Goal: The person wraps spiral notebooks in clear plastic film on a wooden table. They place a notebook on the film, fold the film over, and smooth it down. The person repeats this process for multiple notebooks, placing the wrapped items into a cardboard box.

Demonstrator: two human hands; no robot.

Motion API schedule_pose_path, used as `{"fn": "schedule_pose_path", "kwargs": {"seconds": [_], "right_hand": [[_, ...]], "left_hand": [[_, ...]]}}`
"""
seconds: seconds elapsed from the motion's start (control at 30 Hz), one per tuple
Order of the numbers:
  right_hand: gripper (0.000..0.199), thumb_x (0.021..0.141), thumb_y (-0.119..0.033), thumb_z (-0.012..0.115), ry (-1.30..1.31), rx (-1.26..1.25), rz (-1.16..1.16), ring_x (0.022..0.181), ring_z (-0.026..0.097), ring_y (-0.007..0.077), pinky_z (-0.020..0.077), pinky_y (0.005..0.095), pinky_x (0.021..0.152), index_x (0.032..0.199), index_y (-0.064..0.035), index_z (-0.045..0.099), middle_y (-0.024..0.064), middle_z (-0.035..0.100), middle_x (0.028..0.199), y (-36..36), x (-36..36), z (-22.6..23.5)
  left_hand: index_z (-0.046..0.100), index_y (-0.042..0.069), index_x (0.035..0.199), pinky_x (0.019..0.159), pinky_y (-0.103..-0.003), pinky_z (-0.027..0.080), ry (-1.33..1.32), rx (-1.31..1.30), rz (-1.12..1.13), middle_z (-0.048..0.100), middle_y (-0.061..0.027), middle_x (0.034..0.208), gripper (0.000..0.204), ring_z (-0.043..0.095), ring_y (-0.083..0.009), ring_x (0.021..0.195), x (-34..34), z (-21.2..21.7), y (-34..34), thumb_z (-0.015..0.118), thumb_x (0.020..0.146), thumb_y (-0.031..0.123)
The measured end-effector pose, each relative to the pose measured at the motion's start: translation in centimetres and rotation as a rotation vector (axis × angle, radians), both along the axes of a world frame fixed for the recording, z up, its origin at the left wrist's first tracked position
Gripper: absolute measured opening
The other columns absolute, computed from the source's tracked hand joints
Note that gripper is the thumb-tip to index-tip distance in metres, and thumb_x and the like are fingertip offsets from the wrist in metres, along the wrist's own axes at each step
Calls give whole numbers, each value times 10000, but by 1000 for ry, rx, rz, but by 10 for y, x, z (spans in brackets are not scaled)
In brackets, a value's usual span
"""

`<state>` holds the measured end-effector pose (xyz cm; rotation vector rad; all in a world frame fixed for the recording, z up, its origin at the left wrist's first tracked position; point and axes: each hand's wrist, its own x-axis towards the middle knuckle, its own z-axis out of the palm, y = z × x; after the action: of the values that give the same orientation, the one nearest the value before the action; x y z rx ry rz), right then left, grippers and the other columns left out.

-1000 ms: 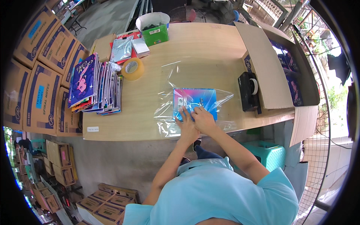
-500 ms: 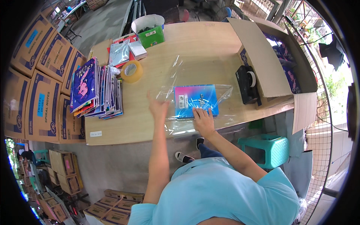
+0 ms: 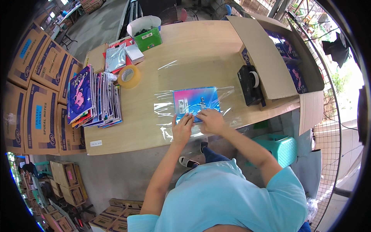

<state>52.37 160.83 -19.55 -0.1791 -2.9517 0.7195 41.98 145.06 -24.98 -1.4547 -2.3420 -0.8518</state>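
A pink-and-blue notebook (image 3: 195, 101) lies inside a clear plastic bag (image 3: 166, 108) on the wooden table (image 3: 201, 50). My left hand (image 3: 181, 129) presses flat on the bag's near edge, fingers spread toward the notebook. Beside it, my right hand (image 3: 210, 120) rests on the notebook's near edge, fingers bent over the plastic. Both hands sit close together at the table's front edge.
A pile of spiral notebooks (image 3: 92, 98) lies at the left, a tape roll (image 3: 128, 75) behind it. A black tape dispenser (image 3: 250, 85) stands at the right beside an open carton (image 3: 278, 58) of notebooks. A green box (image 3: 148, 38) and stacked cartons (image 3: 36, 96) are farther off.
My left hand, which had reached out to the bag's left side half a second ago, has come back to the near edge beside my right hand.
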Motion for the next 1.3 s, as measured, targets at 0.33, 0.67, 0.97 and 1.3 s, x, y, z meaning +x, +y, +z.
{"fn": "schedule_pose_path", "kwargs": {"seconds": [0.33, 0.67, 0.97, 1.3], "right_hand": [[368, 774, -166, 625, 280, 437, -37, 1003, 615, 217, 404, 523, 1012, 1140, -184, 666, -5, 653, 1145, 85, 61, -10], [228, 857, -99, 597, 549, 112, -619, 975, 619, 310, 473, 424, 873, 1065, -118, 687, 127, 669, 1096, 95, 130, -47], [310, 856, -176, 631, 266, -238, -1272, 886, 643, 335, 521, 408, 776, 1139, -49, 640, 154, 672, 999, 237, 108, 7], [277, 875, -231, 677, 194, -861, -1455, 895, 631, 223, 541, 497, 751, 1083, -58, 617, 87, 644, 988, 180, 153, -11]], "left_hand": [[711, 189, 1054, 1110, -503, 217, 29, -5, 22, 681, 76, 1092, 273, 633, -104, 1070, 2, 6, 1, 720, 790, 258], [728, 193, 1017, 1132, -511, 168, 29, -13, 1, 694, 80, 1049, 204, 643, -95, 1049, -3, 8, -3, 709, 815, 216], [728, 182, 1030, 1133, -549, 162, 23, 29, -21, 702, 61, 1033, 230, 644, -116, 1063, -1, 13, 3, 728, 805, 225], [731, 182, 1024, 1139, -562, 128, -4, 9, 1, 697, 68, 1046, 214, 642, -118, 1067, 0, 10, 1, 712, 815, 224]]}}
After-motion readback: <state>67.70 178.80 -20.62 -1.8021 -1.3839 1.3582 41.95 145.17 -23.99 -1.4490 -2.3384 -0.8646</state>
